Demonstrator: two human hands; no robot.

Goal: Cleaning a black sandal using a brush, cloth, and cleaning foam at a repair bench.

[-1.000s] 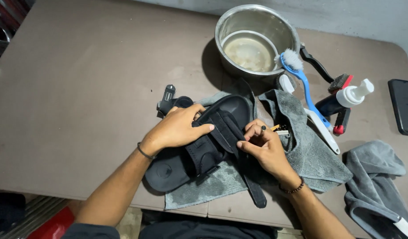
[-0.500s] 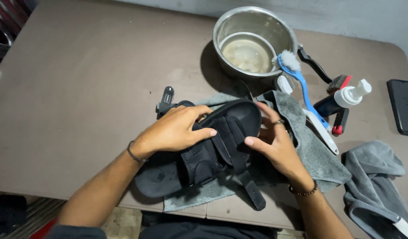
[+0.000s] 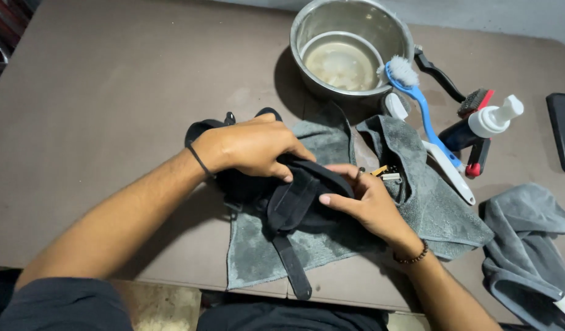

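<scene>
A loose black strap [image 3: 293,266] hangs toward the near edge of the desk [image 3: 111,92], trailing from a black sandal [image 3: 295,199] of matte, soft-looking material, held tilted just above a grey towel [image 3: 319,239]. The right hand [image 3: 362,199] is clamped on its upper band, the left hand [image 3: 252,147] closed over its far end. Farther off stand a steel bowl [image 3: 350,37] and a blue brush [image 3: 420,104]

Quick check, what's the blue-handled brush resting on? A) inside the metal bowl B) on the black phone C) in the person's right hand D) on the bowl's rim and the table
D: the blue-handled brush has its bristle head leaning against the rim of the metal bowl, with its handle running down over the table, clear of both hands.
</scene>
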